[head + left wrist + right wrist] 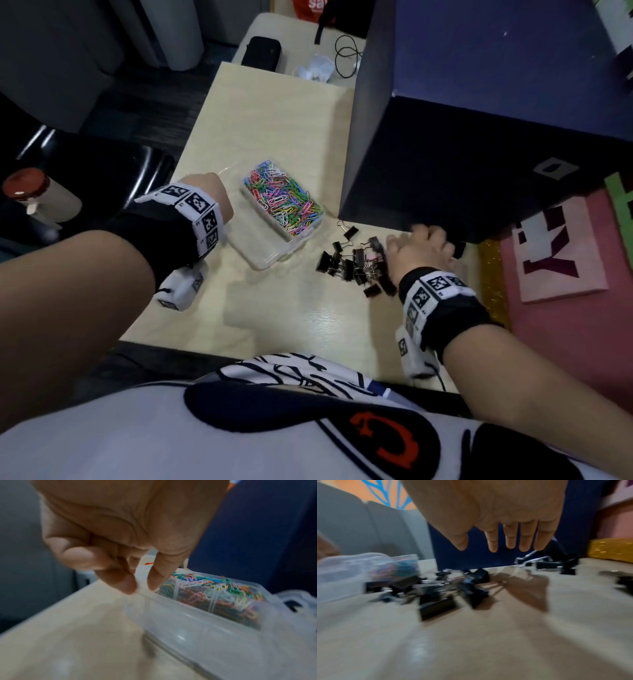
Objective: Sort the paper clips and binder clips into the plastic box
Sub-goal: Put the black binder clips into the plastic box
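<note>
A clear plastic box lies on the pale wooden table. Its far compartment is full of coloured paper clips; the near one looks bare. My left hand is at the box's left side. In the left wrist view its thumb and a finger pinch the thin clear rim of the box, beside the paper clips. Black binder clips lie in a loose pile right of the box. My right hand hovers over the pile's right end, fingers straight and spread, holding nothing above the binder clips.
A tall dark blue block stands just behind the binder clips and my right hand. A pink board and a gold strip border the table's right edge. A black pouch and a cable lie far back.
</note>
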